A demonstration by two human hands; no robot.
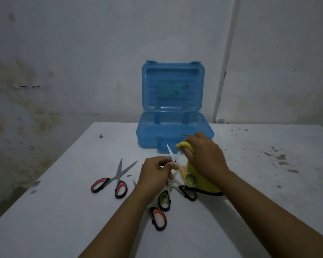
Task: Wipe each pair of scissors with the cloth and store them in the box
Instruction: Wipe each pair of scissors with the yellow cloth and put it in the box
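Note:
My left hand (155, 174) grips a small pair of yellow-handled scissors (184, 173) near the pivot, blades apart and pointing up toward the box. My right hand (203, 157) holds a yellow cloth (203, 183) bunched at the fingers, just right of the blades; the rest of the cloth hangs down to the table. The blue plastic box (151, 135) stands behind, lid raised. On the table lie red-handled scissors (113, 181) to the left, olive-handled scissors (175, 194) under my hands, and an orange handle (158, 218) whose blades are hidden by my left arm.
The white table (63, 211) has dark specks and stains on its right side (280, 157). A stained wall rises behind, with a white pipe (224, 71) running up it right of the box.

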